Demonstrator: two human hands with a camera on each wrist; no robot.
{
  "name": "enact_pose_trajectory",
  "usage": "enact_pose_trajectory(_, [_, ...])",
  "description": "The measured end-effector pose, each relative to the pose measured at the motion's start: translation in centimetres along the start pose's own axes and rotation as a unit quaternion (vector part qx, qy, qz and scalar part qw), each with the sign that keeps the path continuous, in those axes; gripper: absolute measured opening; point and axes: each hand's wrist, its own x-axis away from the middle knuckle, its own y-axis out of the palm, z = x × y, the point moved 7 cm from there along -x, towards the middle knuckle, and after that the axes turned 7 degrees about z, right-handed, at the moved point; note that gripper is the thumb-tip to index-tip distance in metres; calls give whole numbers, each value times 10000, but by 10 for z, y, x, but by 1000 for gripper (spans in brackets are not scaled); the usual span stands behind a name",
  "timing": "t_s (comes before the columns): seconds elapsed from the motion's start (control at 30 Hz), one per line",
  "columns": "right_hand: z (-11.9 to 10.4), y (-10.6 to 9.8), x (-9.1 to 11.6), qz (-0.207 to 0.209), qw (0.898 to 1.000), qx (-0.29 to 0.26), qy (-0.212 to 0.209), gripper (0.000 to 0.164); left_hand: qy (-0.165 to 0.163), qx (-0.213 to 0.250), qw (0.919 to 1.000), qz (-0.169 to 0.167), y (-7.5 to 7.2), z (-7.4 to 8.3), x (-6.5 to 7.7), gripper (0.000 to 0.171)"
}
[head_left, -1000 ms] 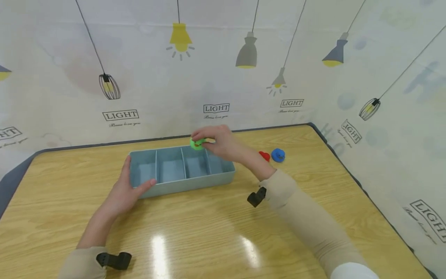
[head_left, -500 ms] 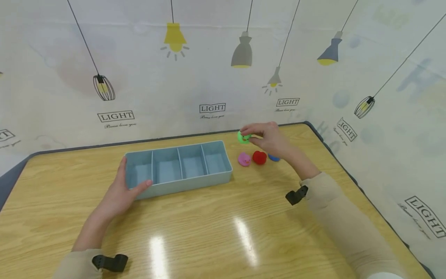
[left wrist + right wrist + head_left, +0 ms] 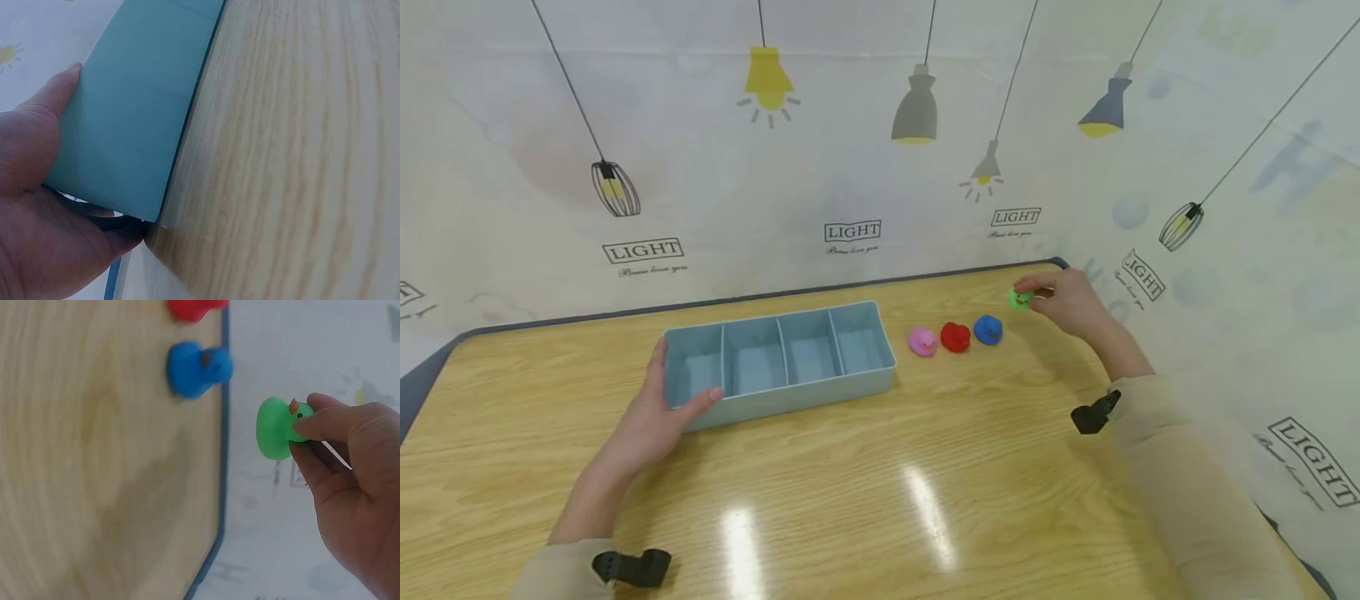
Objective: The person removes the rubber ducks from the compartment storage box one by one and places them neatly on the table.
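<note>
My right hand (image 3: 1071,307) pinches a green rubber duck (image 3: 1018,299) by its head, above the table at the far right. In the right wrist view the duck's round green body (image 3: 271,428) hangs free of the fingertips. A pink duck (image 3: 922,342), a red duck (image 3: 956,337) and a blue duck (image 3: 988,330) stand in a row on the table, left of that hand. My left hand (image 3: 649,421) grips the left end of a blue-grey box (image 3: 805,395) with several compartments, thumb over the front rim. No objects show inside the compartments.
The wooden table (image 3: 820,500) ends at a dark edge against a white wall cloth (image 3: 730,167) printed with lamps. Another cloth wall runs along the right side. The row of ducks lies just right of the box.
My right hand has carried the green duck from above the box to the right, past the pink, red and blue ducks. The left hand keeps its hold on the box.
</note>
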Motion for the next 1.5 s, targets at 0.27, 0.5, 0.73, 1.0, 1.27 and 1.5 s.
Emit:
enact_pose_trajectory(0.27, [48,15,2,-461,9978,389,282,35,-80,9,10000,-43,-2,-1,0,116])
enact_pose_trajectory(0.5, [58,26,1,-347,9988,167,311,37,-105,74,9999,-55,-1,0,0,116])
enact_pose_trajectory(0.73, [58,28,0,-263,9993,191,163,41,-130,66,9999,-74,0,1,0,116])
enact_pose_trajectory(1.0, [59,22,7,1,9991,-16,416,38,-183,77,9997,-103,1,1,1,116])
enact_pose_trajectory(1.27, [61,32,7,-96,9979,237,599,43,-231,40,9996,-127,2,-1,1,116])
enact_pose_trajectory(1.5, [56,39,7,-106,9980,423,459,37,-240,27,9996,-109,2,-2,0,117])
